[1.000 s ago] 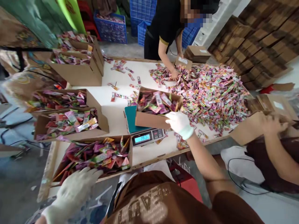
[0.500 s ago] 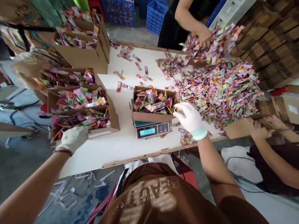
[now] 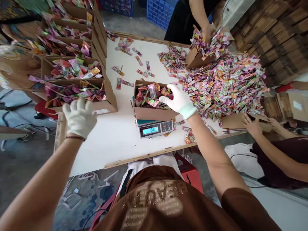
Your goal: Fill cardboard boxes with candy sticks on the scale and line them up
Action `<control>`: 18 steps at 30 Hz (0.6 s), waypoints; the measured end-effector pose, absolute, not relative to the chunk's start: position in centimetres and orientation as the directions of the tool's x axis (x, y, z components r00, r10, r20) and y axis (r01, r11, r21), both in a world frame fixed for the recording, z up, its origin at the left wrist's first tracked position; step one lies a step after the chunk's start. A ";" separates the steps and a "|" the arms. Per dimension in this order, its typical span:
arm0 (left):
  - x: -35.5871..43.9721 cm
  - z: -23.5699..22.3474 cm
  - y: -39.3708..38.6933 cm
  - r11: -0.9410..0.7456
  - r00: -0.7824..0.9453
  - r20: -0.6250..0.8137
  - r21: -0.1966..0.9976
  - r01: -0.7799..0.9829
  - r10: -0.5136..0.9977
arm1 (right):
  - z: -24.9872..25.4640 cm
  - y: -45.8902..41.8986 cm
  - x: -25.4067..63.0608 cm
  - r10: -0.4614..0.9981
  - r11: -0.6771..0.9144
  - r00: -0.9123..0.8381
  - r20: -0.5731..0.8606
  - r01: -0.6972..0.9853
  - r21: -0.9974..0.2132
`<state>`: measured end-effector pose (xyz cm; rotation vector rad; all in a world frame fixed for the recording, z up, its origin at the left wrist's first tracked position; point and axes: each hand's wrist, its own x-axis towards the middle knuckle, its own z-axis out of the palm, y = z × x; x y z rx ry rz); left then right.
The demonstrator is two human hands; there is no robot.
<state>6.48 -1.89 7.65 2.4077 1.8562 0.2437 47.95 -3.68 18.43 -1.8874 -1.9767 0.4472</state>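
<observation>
Open carton (image 3: 155, 114) of packets (image 3: 152, 92) on the scale (image 3: 157, 129), toward the near edge of the surface (image 3: 108, 144). Right hand (image 3: 173, 95), gloved, over the carton's right end — thumb and fingers apart; cannot tell if touching packets. Left hand (image 3: 80, 117), gloved, fingers spread wide, at the nearest of the filled cartons (image 3: 110, 98) lining the left edge. Packet pile (image 3: 228, 86) toward the right end — co-worker's hand (image 3: 207, 33) at its far side.

Packing workshop, indicated by: scale (image 3: 157, 128) nearer the body than the right hand (image 3: 179, 99); filled boxes (image 3: 110, 98) beyond the left hand (image 3: 80, 118); packet heap (image 3: 223, 86) right of the right hand; stacked cardboard (image 3: 276, 38) farther out.
</observation>
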 end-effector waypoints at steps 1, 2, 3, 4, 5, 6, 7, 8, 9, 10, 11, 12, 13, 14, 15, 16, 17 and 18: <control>7.0 7.2 -4.0 -0.270 0.259 0.083 0.161 0.949 0.962 | 18.2 -2.8 47.1 0.999 0.014 -0.028 -0.027 0.909 -0.416; 7.2 6.4 -6.2 -0.269 0.261 0.065 0.162 0.950 0.963 | 17.8 -2.0 46.2 0.995 -0.018 -0.021 -0.102 0.933 -0.360; 7.3 5.2 -8.4 -0.259 0.260 0.018 0.177 0.950 0.965 | 17.3 -1.4 45.3 0.986 -0.036 -0.016 -0.165 0.952 -0.304; 7.2 3.9 -10.6 -0.251 0.267 -0.058 0.197 0.948 0.962 | 16.8 -0.8 44.5 0.978 -0.038 -0.015 -0.207 0.967 -0.251; 6.9 2.3 -12.7 -0.183 0.211 -0.110 0.223 0.958 0.971 | 16.3 -0.4 43.8 0.975 -0.029 -0.019 -0.221 0.976 -0.214; 6.6 0.7 -14.9 -0.133 0.184 -0.179 0.263 0.956 0.967 | 15.9 -0.1 43.2 0.977 -0.014 -0.028 -0.212 0.981 -0.194; 6.4 -0.9 -17.0 -0.074 0.152 -0.234 0.312 0.947 0.960 | 15.6 0.1 43.0 0.981 -0.002 -0.035 -0.191 0.982 -0.189; 6.2 -2.4 -19.0 -0.013 0.124 -0.281 0.367 0.930 0.952 | 15.4 0.2 43.0 0.984 0.003 -0.037 -0.173 0.982 -0.191; 6.2 -3.8 -20.9 0.030 0.113 -0.316 0.414 0.910 0.942 | 15.4 0.1 43.3 0.987 0.009 -0.042 -0.156 0.978 -0.210; 6.4 -5.1 -22.7 0.063 0.107 -0.356 0.436 0.898 0.928 | 15.6 -0.2 44.0 0.989 0.027 -0.063 -0.136 0.968 -0.250; 6.8 -6.1 -24.3 0.081 0.109 -0.398 0.432 0.898 0.911 | 15.9 -0.5 45.0 0.989 0.062 -0.099 -0.106 0.949 -0.309; 7.4 -7.0 -25.7 0.070 0.128 -0.428 0.418 0.906 0.895 | 16.2 -1.1 46.3 0.988 0.109 -0.142 -0.059 0.917 -0.383; 8.0 -7.7 -26.9 0.052 0.141 -0.459 0.382 0.923 0.877 | 16.5 -1.8 47.9 0.985 0.155 -0.173 0.003 0.872 -0.464; 8.7 -8.1 -27.8 0.022 0.152 -0.487 0.333 0.943 0.860 | 16.8 -2.8 49.7 0.983 0.177 -0.170 0.062 0.829 -0.531; 9.5 -8.4 -28.5 -0.012 0.161 -0.512 0.282 0.959 0.844 | 16.8 -3.8 51.7 0.990 0.142 -0.116 0.082 0.817 -0.559; 10.1 -8.5 -28.9 -0.041 0.162 -0.535 0.231 0.972 0.829 | 16.7 -5.1 53.8 0.998 0.044 -0.019 0.052 0.836 -0.547; 10.6 -8.6 -29.0 -0.064 0.160 -0.556 0.188 0.980 0.815 | 16.3 -6.5 55.7 0.994 -0.100 0.108 -0.013 0.861 -0.498; 11.1 -8.6 -29.0 -0.086 0.165 -0.575 0.163 0.983 0.801 | 15.5 -8.0 57.5 0.967 -0.254 0.239 -0.089 0.870 -0.422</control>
